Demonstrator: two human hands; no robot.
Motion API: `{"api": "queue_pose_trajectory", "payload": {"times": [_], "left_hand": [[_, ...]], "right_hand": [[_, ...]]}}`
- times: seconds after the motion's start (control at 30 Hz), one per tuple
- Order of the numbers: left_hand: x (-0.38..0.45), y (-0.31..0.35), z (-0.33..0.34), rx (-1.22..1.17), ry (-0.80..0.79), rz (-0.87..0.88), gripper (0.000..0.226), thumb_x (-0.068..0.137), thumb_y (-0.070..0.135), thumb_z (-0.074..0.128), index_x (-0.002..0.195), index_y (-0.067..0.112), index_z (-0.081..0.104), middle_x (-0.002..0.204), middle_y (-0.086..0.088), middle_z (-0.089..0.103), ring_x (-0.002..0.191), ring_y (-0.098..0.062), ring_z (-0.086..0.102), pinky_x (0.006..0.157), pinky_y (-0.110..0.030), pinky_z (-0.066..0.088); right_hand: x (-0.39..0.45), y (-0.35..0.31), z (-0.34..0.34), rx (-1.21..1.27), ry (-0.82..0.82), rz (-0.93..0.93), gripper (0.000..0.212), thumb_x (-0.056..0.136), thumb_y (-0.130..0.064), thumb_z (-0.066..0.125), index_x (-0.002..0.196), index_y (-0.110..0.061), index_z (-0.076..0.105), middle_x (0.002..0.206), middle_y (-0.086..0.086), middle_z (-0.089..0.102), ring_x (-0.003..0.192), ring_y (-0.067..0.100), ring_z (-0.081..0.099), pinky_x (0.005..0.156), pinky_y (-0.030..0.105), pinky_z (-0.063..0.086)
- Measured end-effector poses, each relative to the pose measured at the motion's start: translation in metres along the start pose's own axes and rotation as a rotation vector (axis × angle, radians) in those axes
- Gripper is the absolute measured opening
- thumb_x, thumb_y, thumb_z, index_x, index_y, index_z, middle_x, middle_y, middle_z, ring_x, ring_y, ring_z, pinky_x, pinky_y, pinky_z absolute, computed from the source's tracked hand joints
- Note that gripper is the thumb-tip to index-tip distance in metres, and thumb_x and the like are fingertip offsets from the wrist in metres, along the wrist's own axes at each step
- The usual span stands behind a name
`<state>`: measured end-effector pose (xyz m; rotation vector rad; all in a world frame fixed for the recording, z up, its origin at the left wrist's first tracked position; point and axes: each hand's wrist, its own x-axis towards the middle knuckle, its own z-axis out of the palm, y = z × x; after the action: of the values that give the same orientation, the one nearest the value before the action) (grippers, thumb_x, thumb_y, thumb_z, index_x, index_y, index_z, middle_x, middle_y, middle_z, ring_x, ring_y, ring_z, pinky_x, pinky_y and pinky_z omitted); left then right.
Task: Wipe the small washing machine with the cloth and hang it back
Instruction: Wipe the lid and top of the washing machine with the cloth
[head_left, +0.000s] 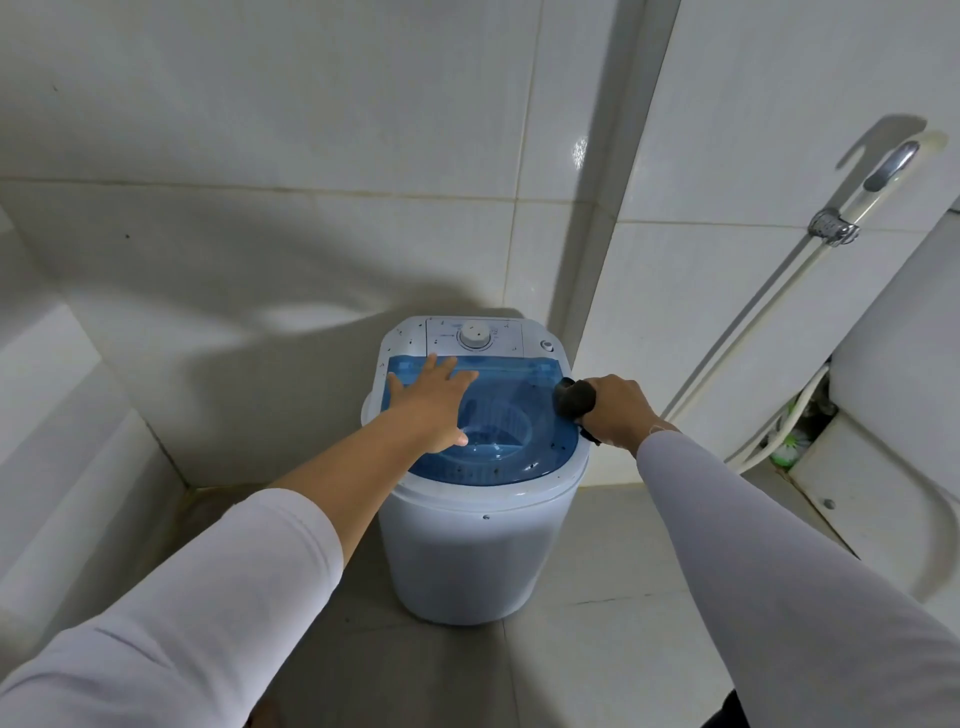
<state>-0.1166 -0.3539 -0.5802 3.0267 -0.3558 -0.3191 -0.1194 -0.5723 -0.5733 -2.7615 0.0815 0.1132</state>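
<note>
The small washing machine (480, 551) stands on the tiled floor (613, 571) in the corner, its translucent blue lid (519, 410) closed on top. My left hand (434, 402) lies flat on that lid, fingers spread, its grip open and holding nothing. My right hand (618, 413) has its grip closed around the dark cloth (574, 399), bunched and pressed against the lid's right edge. Behind the lid sits the white dial (475, 334).

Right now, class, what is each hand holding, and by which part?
The right hand grips a dark bunched cloth around its middle. The left hand holds nothing; it rests flat on the blue lid.
</note>
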Motion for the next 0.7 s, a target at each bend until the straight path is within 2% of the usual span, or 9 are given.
{"api": "queue_pose_trajectory", "payload": {"times": [0.1, 0.3, 0.47, 0.6, 0.7], "left_hand": [[-0.001, -0.005, 0.002, -0.029, -0.002, -0.011, 0.088, 0.087, 0.035, 0.064, 0.152, 0.028, 0.005, 0.162, 0.000, -0.006, 0.148, -0.022, -0.014, 0.114, -0.063, 0.005], [-0.002, -0.007, 0.005, -0.012, 0.016, -0.008, 0.088, 0.086, 0.037, 0.065, 0.152, 0.029, 0.007, 0.162, 0.000, -0.004, 0.148, -0.022, -0.013, 0.113, -0.064, 0.004], [-0.002, -0.003, 0.008, 0.029, 0.023, -0.007, 0.085, 0.088, 0.035, 0.063, 0.152, 0.029, 0.006, 0.162, 0.000, -0.004, 0.148, -0.023, -0.012, 0.113, -0.065, 0.005], [-0.001, -0.002, 0.011, 0.047, 0.035, -0.016, 0.085, 0.089, 0.034, 0.063, 0.152, 0.029, 0.006, 0.162, -0.001, -0.003, 0.148, -0.023, -0.010, 0.112, -0.065, 0.006], [-0.002, -0.002, 0.014, 0.036, 0.042, -0.024, 0.085, 0.089, 0.034, 0.062, 0.152, 0.029, 0.006, 0.162, -0.001, -0.002, 0.148, -0.023, -0.010, 0.112, -0.065, 0.006]], "right_hand": [[-0.004, 0.001, 0.000, 0.029, 0.011, 0.022, 0.025, 0.083, -0.001, 0.052, 0.103, -0.007, 0.065, 0.104, 0.016, 0.067, 0.083, 0.024, 0.050, 0.072, 0.028, 0.041], [-0.013, 0.007, 0.004, 0.049, 0.029, 0.039, 0.022, 0.081, -0.002, 0.055, 0.099, -0.006, 0.067, 0.101, 0.018, 0.068, 0.082, 0.025, 0.053, 0.072, 0.031, 0.045], [-0.030, 0.010, 0.008, 0.064, 0.048, 0.035, 0.023, 0.080, -0.002, 0.055, 0.100, -0.004, 0.067, 0.099, 0.018, 0.068, 0.096, 0.033, 0.059, 0.082, 0.039, 0.052], [-0.045, 0.012, 0.013, 0.069, 0.055, 0.042, 0.025, 0.080, 0.000, 0.049, 0.096, -0.006, 0.067, 0.097, 0.018, 0.068, 0.089, 0.030, 0.058, 0.072, 0.033, 0.047], [-0.058, 0.011, 0.017, 0.065, 0.051, 0.039, 0.026, 0.081, 0.000, 0.050, 0.099, -0.006, 0.068, 0.098, 0.016, 0.067, 0.085, 0.027, 0.055, 0.070, 0.029, 0.042]]}}
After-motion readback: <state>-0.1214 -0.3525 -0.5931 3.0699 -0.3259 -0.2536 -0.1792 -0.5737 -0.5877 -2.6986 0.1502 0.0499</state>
